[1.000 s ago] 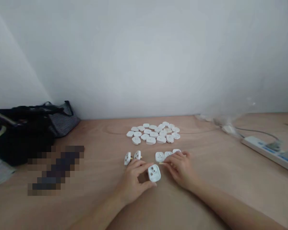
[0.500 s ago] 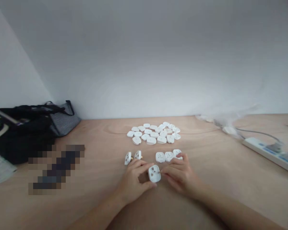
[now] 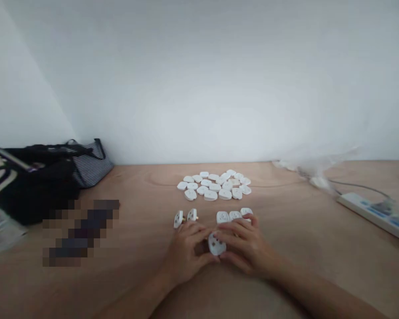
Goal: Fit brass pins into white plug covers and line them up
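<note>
Closing in on a white plastic plug from both sides, the right hand has shifted since half a second ago: its fingers now lie across the plug's upper edge and hide part of a face that showed clearly before. The left hand stays curled on the plug's other side, with its fingertips at the same edge. Both hands are partly closed and pinch the plug between them, though whether it has left the table cannot be told.

Taking a loose heap of white plugs as the landmark, the held plug sits nearer the person than the heap, roughly below its middle. Just in front of the heap, two plugs with brass pins lie toward the left, and a row of three plugs touches the right hand's fingers. Well to the right of the heap are a white power strip and crumpled clear plastic. Well to its left are a black bag and a striped bag.
</note>
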`<state>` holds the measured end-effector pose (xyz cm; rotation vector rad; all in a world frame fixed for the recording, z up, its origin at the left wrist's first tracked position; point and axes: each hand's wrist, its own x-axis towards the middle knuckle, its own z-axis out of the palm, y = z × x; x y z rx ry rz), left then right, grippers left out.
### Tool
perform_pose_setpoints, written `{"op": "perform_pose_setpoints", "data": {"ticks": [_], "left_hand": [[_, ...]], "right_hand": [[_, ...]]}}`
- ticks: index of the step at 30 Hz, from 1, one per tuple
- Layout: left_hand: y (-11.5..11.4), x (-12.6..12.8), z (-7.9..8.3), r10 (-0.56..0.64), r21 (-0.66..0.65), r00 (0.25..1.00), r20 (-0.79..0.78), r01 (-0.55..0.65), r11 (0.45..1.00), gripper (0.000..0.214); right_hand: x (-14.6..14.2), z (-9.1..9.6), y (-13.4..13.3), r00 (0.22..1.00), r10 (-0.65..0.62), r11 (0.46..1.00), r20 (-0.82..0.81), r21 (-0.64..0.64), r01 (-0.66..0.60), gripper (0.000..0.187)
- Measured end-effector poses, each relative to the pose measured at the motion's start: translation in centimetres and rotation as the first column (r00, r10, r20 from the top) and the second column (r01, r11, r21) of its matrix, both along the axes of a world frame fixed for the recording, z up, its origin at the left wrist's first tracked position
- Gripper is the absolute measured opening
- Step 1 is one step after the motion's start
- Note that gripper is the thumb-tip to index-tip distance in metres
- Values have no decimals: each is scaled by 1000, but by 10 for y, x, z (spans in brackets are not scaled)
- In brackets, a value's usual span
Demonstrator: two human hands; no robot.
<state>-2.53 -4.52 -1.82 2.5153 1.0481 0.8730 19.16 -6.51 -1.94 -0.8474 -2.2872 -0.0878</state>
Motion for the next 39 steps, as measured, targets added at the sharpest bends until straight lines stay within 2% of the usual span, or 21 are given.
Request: {"op": "perform_pose_setpoints", "data": {"ticks": [3, 5, 10, 14, 18, 21, 23, 27, 32, 35, 39], "left_hand": [[0, 0, 0, 12, -26, 1000, 26, -11, 1000, 54], [1, 0, -1, 8, -51, 999, 52, -5, 999, 55], [1, -1, -3, -10, -87, 995, 104, 19, 996, 57], [0, 0, -2, 22, -115, 995, 98, -10, 993, 55], [-1, -1, -1, 80, -167, 992, 93, -64, 984, 58], [-2, -1, -1, 115, -185, 990, 79, -99, 978, 38], [-1, -1, -3, 142, -197, 988, 62, -127, 972, 24], [1, 0, -5, 178, -207, 983, 41, -166, 964, 15], [2, 2, -3, 184, -181, 983, 21, -177, 967, 12], [3, 3, -2, 190, -181, 982, 14, -184, 966, 11], [4, 2, -5, 220, -177, 975, 35, -210, 962, 9]], "right_hand": [[5, -4, 4, 996, -77, 986, -54, -149, 68, 70], [5, -7, 7, 992, -99, 966, -77, -247, 78, 76], [-4, -5, 9, 982, -102, 889, -156, -457, 19, 57], [-9, -4, 5, 960, -133, 841, -246, -540, -22, 45], [-7, -2, 9, 943, -175, 872, -282, -488, 16, 39], [-7, 3, 26, 941, -263, 910, -215, -380, 167, 33], [-10, 7, 41, 947, -302, 902, -109, -355, 247, 34], [-25, 9, 65, 958, -284, 903, -48, -348, 251, 34], [-42, 2, 75, 962, -272, 908, 23, -324, 265, 36], [-37, 0, 75, 960, -273, 909, 59, -311, 278, 44], [-13, 2, 71, 951, -289, 908, 111, -284, 309, 57]]}}
